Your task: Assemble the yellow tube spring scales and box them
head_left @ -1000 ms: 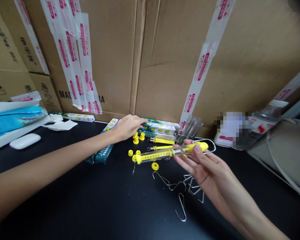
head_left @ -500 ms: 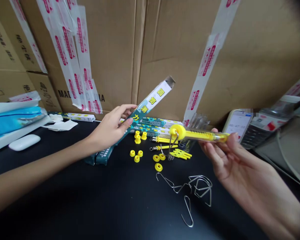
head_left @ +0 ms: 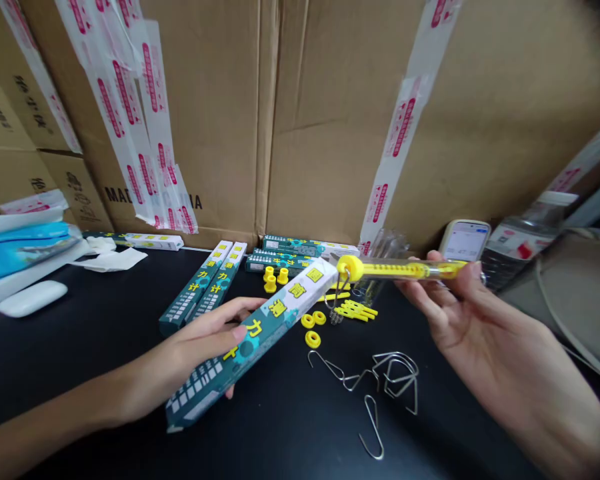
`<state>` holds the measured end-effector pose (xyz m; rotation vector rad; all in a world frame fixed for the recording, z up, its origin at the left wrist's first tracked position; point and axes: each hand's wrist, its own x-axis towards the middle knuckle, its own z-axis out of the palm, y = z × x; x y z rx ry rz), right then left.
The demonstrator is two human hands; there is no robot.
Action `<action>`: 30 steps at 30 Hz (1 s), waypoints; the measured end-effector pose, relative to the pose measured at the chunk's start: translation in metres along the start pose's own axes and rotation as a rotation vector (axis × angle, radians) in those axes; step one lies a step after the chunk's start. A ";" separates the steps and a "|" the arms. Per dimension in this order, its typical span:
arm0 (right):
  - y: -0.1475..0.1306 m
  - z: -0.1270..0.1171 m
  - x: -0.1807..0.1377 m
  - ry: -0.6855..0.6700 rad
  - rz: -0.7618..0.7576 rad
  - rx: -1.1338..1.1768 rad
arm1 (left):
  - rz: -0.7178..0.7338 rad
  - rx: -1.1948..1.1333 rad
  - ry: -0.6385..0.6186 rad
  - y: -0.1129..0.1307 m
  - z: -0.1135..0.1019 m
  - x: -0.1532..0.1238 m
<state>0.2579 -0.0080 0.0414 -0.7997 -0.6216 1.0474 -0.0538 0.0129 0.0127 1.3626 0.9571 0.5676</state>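
Observation:
My left hand (head_left: 205,343) is closed around a long green-and-white cardboard box (head_left: 265,330) with yellow characters, tilted up to the right. Between the fingers and thumb of my right hand (head_left: 473,327) lies a clear tube spring scale (head_left: 397,269) with a yellow cap, held level. Its capped end with a wire hook (head_left: 341,293) is right at the box's upper white end; whether they touch I cannot tell. Below sit yellow rings (head_left: 313,339), yellow flanged caps (head_left: 271,284) and yellow strips (head_left: 357,311). Bent metal hooks (head_left: 373,427) lie nearer to me.
More green boxes (head_left: 223,280) lie on the black table behind my left hand, others against the carton (head_left: 220,120). Clear tubes (head_left: 385,250), a phone (head_left: 465,240) and a plastic bottle (head_left: 520,240) stand at the right. A white mouse-shaped object (head_left: 33,298) and blue packaging (head_left: 25,250) are left.
My left hand has lowered the box toward me, and its white end now meets the scale's capped end in view. The right hand has barely moved. The view has shifted slightly.

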 end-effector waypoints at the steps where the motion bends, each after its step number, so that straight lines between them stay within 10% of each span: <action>1: 0.000 0.000 0.000 0.005 -0.014 0.000 | 0.035 0.067 0.001 -0.003 -0.004 -0.001; 10: 0.001 -0.006 0.007 0.001 -0.010 0.050 | 0.192 0.687 0.075 0.001 -0.025 -0.024; 23: 0.005 -0.007 0.008 -0.072 -0.017 0.049 | 0.155 0.577 -0.079 0.006 -0.047 -0.022; 30: 0.003 -0.005 0.004 -0.100 0.015 0.043 | 0.314 0.662 0.056 0.005 -0.038 -0.017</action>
